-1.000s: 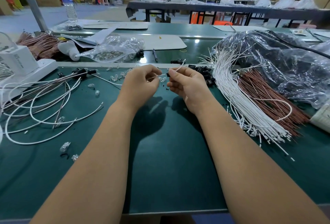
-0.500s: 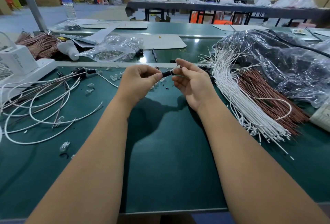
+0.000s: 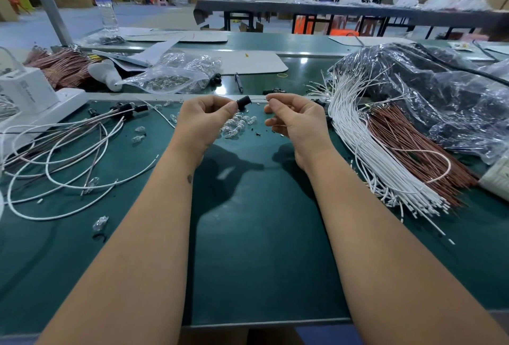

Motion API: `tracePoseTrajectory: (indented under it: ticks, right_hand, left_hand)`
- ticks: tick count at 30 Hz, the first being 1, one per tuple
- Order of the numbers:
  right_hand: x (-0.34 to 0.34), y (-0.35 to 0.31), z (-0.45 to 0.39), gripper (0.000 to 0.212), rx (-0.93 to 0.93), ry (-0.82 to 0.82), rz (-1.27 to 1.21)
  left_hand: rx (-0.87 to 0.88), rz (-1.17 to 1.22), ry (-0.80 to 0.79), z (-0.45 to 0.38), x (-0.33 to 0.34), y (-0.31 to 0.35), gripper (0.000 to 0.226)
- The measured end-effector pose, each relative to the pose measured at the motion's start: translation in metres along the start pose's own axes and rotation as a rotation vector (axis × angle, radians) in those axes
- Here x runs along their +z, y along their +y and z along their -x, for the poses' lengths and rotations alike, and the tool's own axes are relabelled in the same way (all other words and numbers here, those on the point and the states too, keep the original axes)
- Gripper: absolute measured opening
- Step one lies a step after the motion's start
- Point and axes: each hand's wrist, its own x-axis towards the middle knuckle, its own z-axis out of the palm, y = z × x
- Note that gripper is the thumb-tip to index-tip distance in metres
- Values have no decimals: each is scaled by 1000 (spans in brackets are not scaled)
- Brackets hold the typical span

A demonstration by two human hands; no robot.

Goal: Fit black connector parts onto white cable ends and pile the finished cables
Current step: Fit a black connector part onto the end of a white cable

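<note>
Black connector pinched in our left hand, held above mat centre, mouth toward right hand, whose fingertips pinch white cable end, lined up for insertion. Finished cables left; stock right.

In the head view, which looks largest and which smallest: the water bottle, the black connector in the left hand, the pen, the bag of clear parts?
1. Bag of clear parts
2. Water bottle, though it stands farther away, so its true size may be larger
3. Pen
4. Black connector, partly covered by the left hand
</note>
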Motion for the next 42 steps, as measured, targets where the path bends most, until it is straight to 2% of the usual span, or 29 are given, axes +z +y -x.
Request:
tracePoseTrajectory:
  ticks: [9,16,21,26,28,31,36,42]
  right_hand:
    - [2,2,0,13,-109,-3,196]
    - [2,3,-1,16,-82,-2,216]
    - [4,8,1,20,-143,-26,483]
    - [2,10,-1,21,-147,-33,522]
    - [2,10,-1,23,-123,-42,492]
    - [3,11,-2,26,-104,-72,469]
    - [5,11,0,27,-149,-106,575]
    - [5,11,1,22,-152,-56,538]
  left_hand:
    - [53,-53,32,0,-3,-4,19]
    - [113,-141,39,0,-2,-6,18]
    - [170,-387,18,2,1,-7,5]
    - [296,-722,75,3,6,-8,6]
    - [342,-781,99,4,10,-9,6]
    - [351,-787,94,4,15,-8,6]
    - [250,-634,23,2,11,-9,6]
    - [221,-631,9,2,9,-10,8]
